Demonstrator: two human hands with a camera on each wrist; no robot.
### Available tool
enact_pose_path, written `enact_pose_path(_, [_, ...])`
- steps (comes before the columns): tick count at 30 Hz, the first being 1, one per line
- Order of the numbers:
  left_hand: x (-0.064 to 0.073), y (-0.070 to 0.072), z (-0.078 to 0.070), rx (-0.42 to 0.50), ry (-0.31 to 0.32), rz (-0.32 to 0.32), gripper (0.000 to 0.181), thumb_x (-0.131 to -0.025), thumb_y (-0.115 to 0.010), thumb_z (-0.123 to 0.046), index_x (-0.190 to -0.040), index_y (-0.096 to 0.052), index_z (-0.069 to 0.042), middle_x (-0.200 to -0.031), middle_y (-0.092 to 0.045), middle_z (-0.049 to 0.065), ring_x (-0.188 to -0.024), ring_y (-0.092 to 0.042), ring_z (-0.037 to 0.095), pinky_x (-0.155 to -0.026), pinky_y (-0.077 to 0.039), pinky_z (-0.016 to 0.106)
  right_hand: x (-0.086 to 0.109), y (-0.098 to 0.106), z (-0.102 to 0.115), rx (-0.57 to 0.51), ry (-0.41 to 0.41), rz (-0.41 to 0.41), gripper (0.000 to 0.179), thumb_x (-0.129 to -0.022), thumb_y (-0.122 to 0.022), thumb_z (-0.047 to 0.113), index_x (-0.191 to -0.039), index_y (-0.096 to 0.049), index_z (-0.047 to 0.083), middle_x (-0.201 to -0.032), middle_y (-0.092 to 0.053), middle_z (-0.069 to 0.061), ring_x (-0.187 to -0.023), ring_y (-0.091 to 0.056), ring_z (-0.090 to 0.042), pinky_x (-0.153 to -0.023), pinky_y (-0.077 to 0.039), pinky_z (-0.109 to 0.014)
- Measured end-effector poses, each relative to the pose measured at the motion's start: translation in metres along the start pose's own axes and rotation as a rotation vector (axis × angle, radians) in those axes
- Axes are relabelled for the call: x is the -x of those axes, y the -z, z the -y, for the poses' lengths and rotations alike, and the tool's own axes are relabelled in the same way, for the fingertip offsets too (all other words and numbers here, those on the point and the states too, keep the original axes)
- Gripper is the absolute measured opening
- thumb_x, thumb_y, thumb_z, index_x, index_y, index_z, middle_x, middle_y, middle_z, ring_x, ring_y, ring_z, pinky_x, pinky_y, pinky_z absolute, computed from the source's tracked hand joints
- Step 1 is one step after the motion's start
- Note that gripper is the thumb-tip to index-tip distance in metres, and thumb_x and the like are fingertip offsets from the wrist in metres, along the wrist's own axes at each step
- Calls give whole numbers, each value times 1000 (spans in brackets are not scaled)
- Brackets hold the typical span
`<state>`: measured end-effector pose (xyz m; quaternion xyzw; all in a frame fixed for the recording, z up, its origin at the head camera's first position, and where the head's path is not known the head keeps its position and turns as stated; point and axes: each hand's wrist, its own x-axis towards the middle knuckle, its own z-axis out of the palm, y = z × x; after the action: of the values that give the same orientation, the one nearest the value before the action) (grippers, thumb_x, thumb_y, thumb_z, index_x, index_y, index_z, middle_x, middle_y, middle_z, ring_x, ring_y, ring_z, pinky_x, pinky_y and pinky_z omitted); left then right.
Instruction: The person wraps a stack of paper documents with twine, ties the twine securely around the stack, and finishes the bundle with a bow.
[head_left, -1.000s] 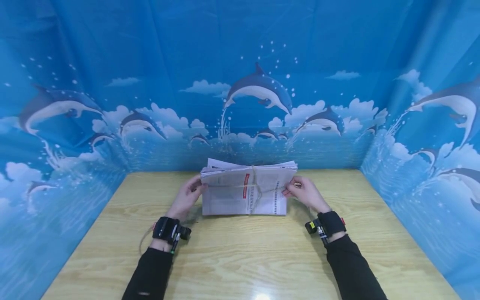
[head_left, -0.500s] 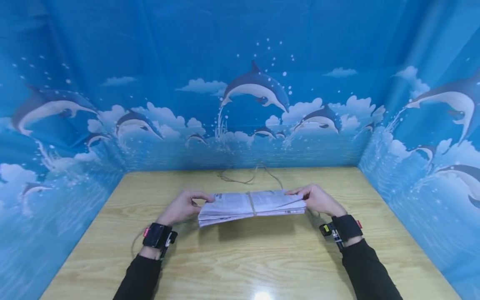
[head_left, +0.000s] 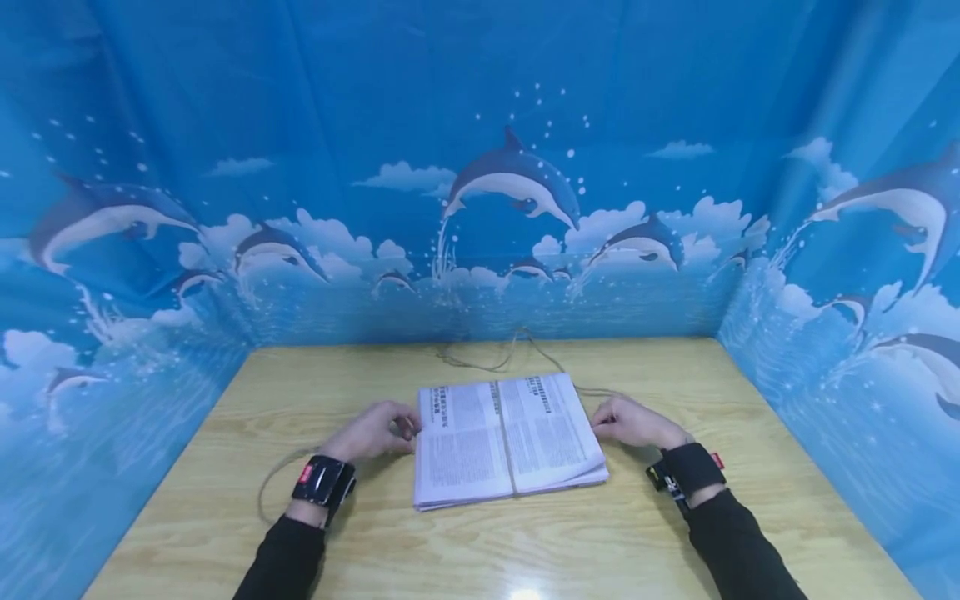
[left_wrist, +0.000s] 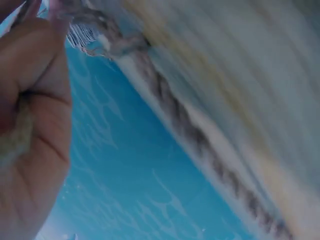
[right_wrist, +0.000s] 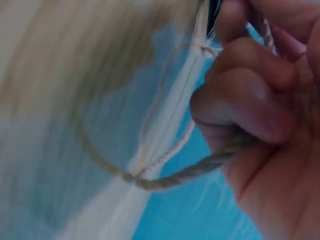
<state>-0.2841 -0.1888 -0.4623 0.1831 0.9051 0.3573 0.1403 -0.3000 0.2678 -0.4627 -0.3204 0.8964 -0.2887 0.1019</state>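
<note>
A stack of folded newspapers (head_left: 468, 454) lies flat on the table in the head view, slightly turned. One strand of twine (head_left: 507, 450) runs across its middle from back to front. At the stack's left edge my left hand (head_left: 375, 431) has its fingers curled; in the left wrist view a piece of twine (left_wrist: 17, 135) sits in the palm. My right hand (head_left: 637, 423) is at the right edge. The right wrist view shows its fingers curled round twine (right_wrist: 195, 170). The stack's underside is hidden.
Loose twine (head_left: 480, 365) loops on the table (head_left: 420, 558) behind the stack. Another length of twine (head_left: 264, 487) curves past the left wrist. A blue dolphin-print curtain (head_left: 360, 317) closes off the back and both sides.
The newspaper stack, upright with crossed twine facing me a second ago, has tipped over and come down flat nearer me. Both hands have shifted from holding its ends to beside its edges.
</note>
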Motion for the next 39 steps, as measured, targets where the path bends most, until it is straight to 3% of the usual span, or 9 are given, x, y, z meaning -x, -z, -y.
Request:
enact_pose_path(3, [-2,-3,1,-50,37,-24,36,-77,-78,-6,-112,-68,-7,-88,-67,2,-76,-60,14,-67,-52,30,-1,-2,5,36,-77,8,18,-97,-56,8,-99,-74,11,-91,-71,0,-77,-57,-5,-73,-49,-27])
enact_pose_path(8, [-6,-7,-4,-233,19,-62,28,-85,-71,-7,-112,-72,-10,-96,-72,4,-81,-64,14,-76,-54,35,-8,-6,16,158,-160,-38,25,-99,-49,9,-116,-67,6,-111,-70,-11,-100,-65,-25,-90,-51,-48])
enact_pose_path(10, [-7,-8,-6,-300,-18,-85,24,-87,-67,-4,-108,-73,-13,-96,-73,4,-83,-65,14,-80,-54,37,-9,-6,18,196,-170,-52,25,-97,-50,8,-114,-69,7,-110,-70,-10,-98,-65,-26,-90,-51,-49])
enact_pose_path(14, [-6,-8,-4,-377,-118,-113,25,-91,-63,-1,-109,-75,-14,-96,-74,6,-83,-66,18,-80,-55,40,-8,-4,21,222,-165,-30,23,-91,-53,4,-96,-74,12,-89,-69,-2,-73,-56,-14,-73,-48,-37])
enact_pose_path(17, [-4,-7,0,-375,-111,-104,28,-92,-63,-3,-116,-72,-14,-105,-74,7,-85,-67,20,-82,-54,41,-8,-5,21,224,-178,-12,21,-91,-53,3,-94,-73,11,-82,-64,-1,-66,-49,-13,-67,-42,-32])
enact_pose_path(22, [-4,-6,3,-311,-2,-67,34,-90,-70,-22,-124,-68,-15,-114,-72,5,-86,-64,15,-80,-53,39,-11,-9,20,224,-264,-35,26,-94,-53,6,-116,-66,3,-92,-66,-5,-67,-50,-14,-67,-42,-33])
enact_pose_path(26, [-4,-5,3,-279,38,-39,43,-85,-75,-32,-125,-68,-17,-114,-71,4,-91,-66,17,-82,-54,40,-11,-10,21,234,-287,-36,30,-94,-53,7,-121,-64,3,-95,-67,-6,-69,-51,-15,-68,-43,-35])
enact_pose_path(32, [-5,-7,-1,-323,-6,-79,27,-93,-65,-17,-120,-70,-15,-122,-69,6,-114,-65,27,-99,-49,46,-11,-9,22,223,-285,-45,29,-95,-53,9,-121,-64,5,-99,-68,-8,-72,-52,-15,-73,-45,-37])
enact_pose_path(39, [-3,-11,-2,-388,-28,-119,28,-95,-57,-6,-117,-72,-16,-120,-70,4,-117,-63,27,-102,-47,45,-11,-9,16,224,-274,-23,22,-93,-50,3,-107,-64,13,-105,-67,-8,-78,-54,-17,-72,-46,-37])
